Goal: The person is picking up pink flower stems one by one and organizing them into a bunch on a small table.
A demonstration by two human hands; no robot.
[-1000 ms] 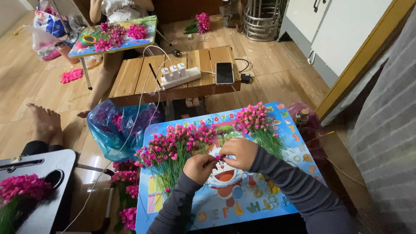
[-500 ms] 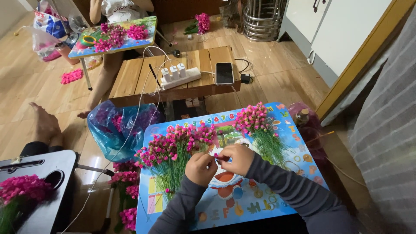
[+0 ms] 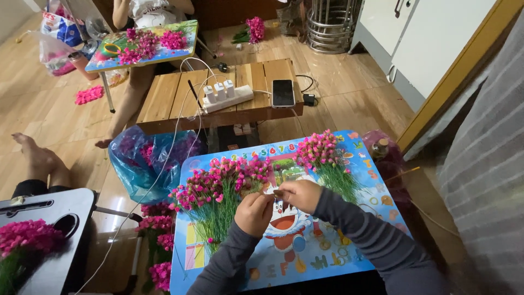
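**A:** Where are the two hands?

**B:** Both meet over the middle of the small blue cartoon-printed bench [image 3: 327,257]. The left hand [image 3: 254,212] is curled into a loose fist, fingers drawn together, and the right hand [image 3: 299,195] sits just beside it, its fingertips pinched shut. Between them is a tiny piece [image 3: 275,192], too small to name; both hands seem to grip it, though I cannot tell for certain.

**A:** And the flowers?

**B:** A large bunch of pink artificial flowers with thin green stems [image 3: 218,188] lies on the bench just left of the left hand, heads pointing toward the far edge. A smaller bunch [image 3: 322,153] lies to the right of the right hand, near the far right corner.

**A:** What else is around?

**B:** A blue plastic bag [image 3: 142,158] with more pink flowers sits on the floor at the bench's far left corner. Beyond it stands a low wooden slatted bench [image 3: 164,98] carrying a white power strip [image 3: 224,97] with chargers plugged in and a phone [image 3: 283,93] lying flat. Farther off, another person sits at a second printed bench [image 3: 188,33] covered with pink flowers. At the near left, a grey tray-like bench [image 3: 60,207] holds another pink bunch [image 3: 27,237], and someone's bare foot [image 3: 33,150] rests on the wooden floor.
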